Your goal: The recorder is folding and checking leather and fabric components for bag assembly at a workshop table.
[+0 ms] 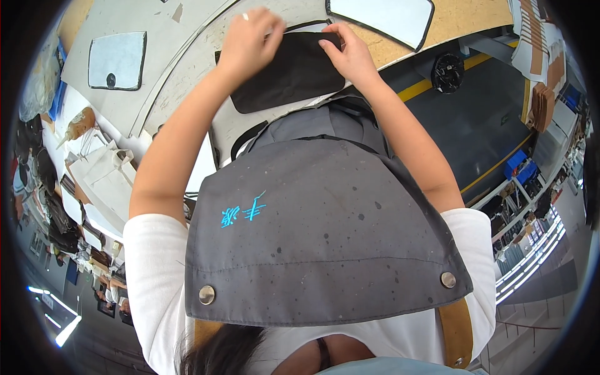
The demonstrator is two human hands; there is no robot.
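Observation:
A flat black fabric panel (284,78) with rounded near corners lies at the near edge of the table, in front of my body. Along its far edge a strip of white panel with a dark rim (312,27) shows. My right hand (351,55) pinches the panel's far right corner, thumb on the black face and fingers beyond the edge. Over the far left part is my left hand (253,42), its fingers curled together and slightly blurred. Whatever its fingertips hold, if anything, is hidden. A light ring or wrap shows on one left finger.
White panels with black edging lie on the table, one at left (116,61), another at far right (382,19). A glue bottle (80,124) and pale sheets (100,165) are at left. A round black stool or base (447,73) stands on the floor at right.

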